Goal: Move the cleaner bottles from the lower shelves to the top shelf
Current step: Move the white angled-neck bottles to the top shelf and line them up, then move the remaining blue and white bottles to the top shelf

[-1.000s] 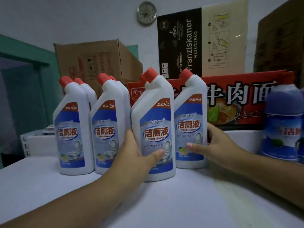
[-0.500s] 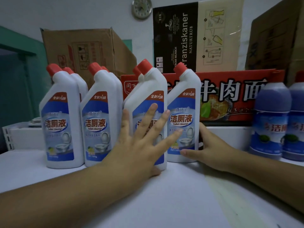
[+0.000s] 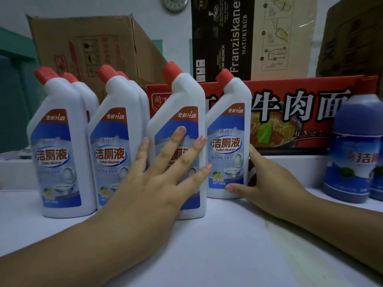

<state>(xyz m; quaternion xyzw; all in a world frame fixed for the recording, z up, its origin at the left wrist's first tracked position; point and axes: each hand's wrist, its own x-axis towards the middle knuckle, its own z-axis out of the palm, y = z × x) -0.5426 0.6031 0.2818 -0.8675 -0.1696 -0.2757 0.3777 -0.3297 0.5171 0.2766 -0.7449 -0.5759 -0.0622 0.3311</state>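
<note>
Several white cleaner bottles with red caps and blue labels stand upright in a row on the white top shelf [image 3: 217, 245]. My left hand [image 3: 161, 179] lies flat with spread straight fingers against the label of the third front bottle [image 3: 182, 112]. My right hand [image 3: 269, 183] wraps round the lower right side of the fourth bottle [image 3: 228, 125], thumb across its front near the base, fingers behind it. The first bottle [image 3: 60, 141] and the second bottle [image 3: 118, 131] stand to the left, each with another bottle partly hidden behind it.
Two dark blue cleaner bottles [image 3: 352, 152] stand at the right edge. A red noodle carton [image 3: 290, 112] sits behind the row. A brown cardboard box [image 3: 93, 48], a black Franziskaner box [image 3: 223, 38] and another brown box [image 3: 356, 38] line the wall.
My left hand let go of the third bottle and now has its fingers straight against the label. The right hand has stayed round the fourth bottle. The view has moved closer.
</note>
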